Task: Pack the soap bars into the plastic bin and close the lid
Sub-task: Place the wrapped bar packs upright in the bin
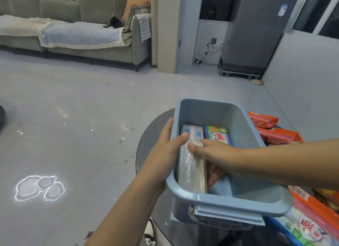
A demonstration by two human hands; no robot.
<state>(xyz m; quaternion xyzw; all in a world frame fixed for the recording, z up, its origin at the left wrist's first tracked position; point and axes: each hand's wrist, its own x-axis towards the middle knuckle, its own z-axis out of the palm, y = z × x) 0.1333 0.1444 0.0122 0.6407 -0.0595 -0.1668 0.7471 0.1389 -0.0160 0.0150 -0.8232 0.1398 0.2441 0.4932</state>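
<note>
Left grip: left hand [166, 145] clamped on the left rim of the plastic bin [238, 115], thumb hooked over the edge and inside, fingers outside along the wall.
Right grip: right hand [216, 154] reached into the bin from the right of the frame, thumb and fingers closed on a clear-wrapped soap bar [191, 172].
Clear-wrapped bar: stood on edge against the bin's left inner wall, toward the near end, pale and long.
White soap bar [192, 133]: lay in the far left part of the bin, blue print on the wrapper, just beyond the clear-wrapped one.
Green-and-yellow soap bar [218, 135]: lay beside the white one, to its right, red lettering on top, partly hidden by the right hand.
Bin: light blue, open on top, right half of the floor bare, latch handle at the near end; sat on a dark round glass surface [146, 141] at lower centre of the frame.
Orange packets [264, 119]: two lay on the surface just right of the bin's far end.
More packets [311, 214]: piled at lower right of the frame, orange, white and green wrappers, near the bin's near corner.
Lid: could not be told apart anywhere in view.
Background: grey sofa [73, 25] at upper left, grey refrigerator [256, 31] at upper right, pale tiled floor between.
</note>
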